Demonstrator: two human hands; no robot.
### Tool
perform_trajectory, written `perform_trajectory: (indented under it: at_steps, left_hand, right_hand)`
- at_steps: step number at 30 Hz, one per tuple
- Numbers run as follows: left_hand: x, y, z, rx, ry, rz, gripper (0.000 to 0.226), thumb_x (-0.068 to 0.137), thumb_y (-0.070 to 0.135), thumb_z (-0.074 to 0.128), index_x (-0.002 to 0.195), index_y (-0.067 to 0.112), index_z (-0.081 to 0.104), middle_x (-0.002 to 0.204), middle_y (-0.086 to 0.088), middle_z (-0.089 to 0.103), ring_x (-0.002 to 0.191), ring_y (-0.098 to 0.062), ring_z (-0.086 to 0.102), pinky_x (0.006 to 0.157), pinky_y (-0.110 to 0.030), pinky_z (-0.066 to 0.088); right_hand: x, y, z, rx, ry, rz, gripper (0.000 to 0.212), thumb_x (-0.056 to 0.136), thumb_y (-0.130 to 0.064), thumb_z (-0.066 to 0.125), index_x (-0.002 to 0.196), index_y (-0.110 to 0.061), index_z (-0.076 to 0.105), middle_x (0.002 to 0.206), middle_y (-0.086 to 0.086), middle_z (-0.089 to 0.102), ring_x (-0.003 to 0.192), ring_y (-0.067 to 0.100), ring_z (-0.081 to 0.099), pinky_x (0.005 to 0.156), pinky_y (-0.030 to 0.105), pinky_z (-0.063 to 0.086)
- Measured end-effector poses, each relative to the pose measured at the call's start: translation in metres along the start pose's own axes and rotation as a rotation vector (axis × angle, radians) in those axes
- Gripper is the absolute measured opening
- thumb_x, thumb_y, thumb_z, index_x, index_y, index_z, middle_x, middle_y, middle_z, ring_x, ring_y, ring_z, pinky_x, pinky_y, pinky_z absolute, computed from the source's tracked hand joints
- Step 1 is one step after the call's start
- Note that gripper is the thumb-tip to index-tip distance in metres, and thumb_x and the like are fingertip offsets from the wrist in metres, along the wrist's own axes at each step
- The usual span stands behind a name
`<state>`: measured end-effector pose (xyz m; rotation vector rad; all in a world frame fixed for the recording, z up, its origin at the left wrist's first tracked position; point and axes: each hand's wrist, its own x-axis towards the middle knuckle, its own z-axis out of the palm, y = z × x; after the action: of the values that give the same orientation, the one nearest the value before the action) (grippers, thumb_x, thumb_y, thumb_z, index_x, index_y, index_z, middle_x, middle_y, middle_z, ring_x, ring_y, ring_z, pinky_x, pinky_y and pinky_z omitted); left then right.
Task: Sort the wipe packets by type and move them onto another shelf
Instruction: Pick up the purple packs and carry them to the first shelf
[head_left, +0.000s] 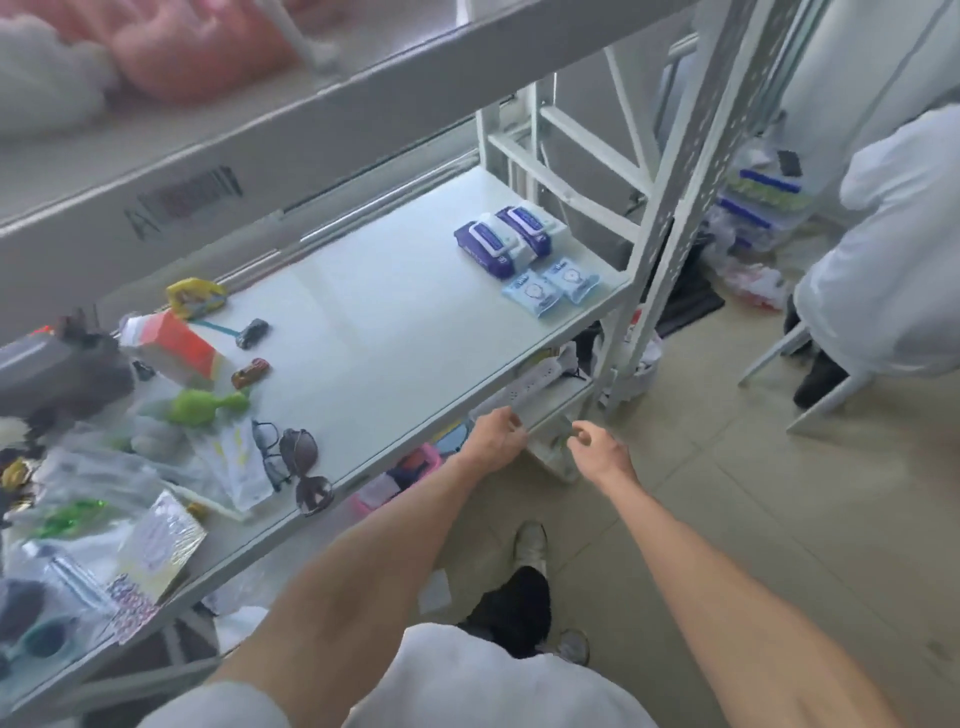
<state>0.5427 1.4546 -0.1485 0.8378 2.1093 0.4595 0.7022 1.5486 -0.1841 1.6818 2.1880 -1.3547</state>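
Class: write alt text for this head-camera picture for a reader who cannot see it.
Both bare hands, left hand and right hand, reach under a white shelf. At its far end lie two purple wipe packets and two light blue packets; clutter covers its left end.

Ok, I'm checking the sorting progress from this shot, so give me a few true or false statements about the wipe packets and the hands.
1. Two dark blue wipe packets lie side by side on the shelf. True.
2. The light blue packets are stacked on the dark ones. False: they lie in front of them.
3. The left hand holds a dark blue packet. False: it reaches below the shelf.
4. The right hand is below shelf level. True.
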Motion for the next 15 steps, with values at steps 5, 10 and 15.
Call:
perform_trajectory:
  at_steps: [5,10,15]
  left_hand:
    - [0.066,0.027,-0.020,-0.131,0.112,-0.041,0.028,0.089,0.018,0.054,0.109,0.007,0.070,0.108,-0.014,0.072,0.100,-0.031,0.068,0.084,-0.034,0.055]
    - [0.122,0.073,-0.045,-0.228,0.250,-0.080,0.024,0.090,0.017,0.056,0.107,0.005,0.069,0.105,-0.016,0.072,0.093,-0.031,0.065,0.080,-0.034,0.052]
    - [0.163,0.096,-0.067,-0.303,0.282,-0.181,0.034,0.092,0.024,0.053,0.108,-0.003,0.065,0.104,-0.021,0.069,0.094,-0.035,0.063,0.073,-0.032,0.042]
  right_hand:
    - [0.065,-0.023,-0.042,-0.070,-0.018,-0.027,0.043,0.101,-0.027,0.053,0.143,-0.021,0.058,0.140,0.009,0.063,0.129,0.032,0.056,0.105,0.036,0.046]
    - [0.126,-0.060,-0.098,-0.093,0.041,-0.083,0.035,0.098,-0.021,0.057,0.133,-0.019,0.065,0.132,0.011,0.067,0.123,0.031,0.061,0.101,0.033,0.046]
    - [0.176,-0.099,-0.128,-0.100,0.044,-0.166,0.031,0.094,-0.018,0.057,0.122,-0.017,0.068,0.120,0.009,0.072,0.114,0.031,0.065,0.098,0.036,0.051]
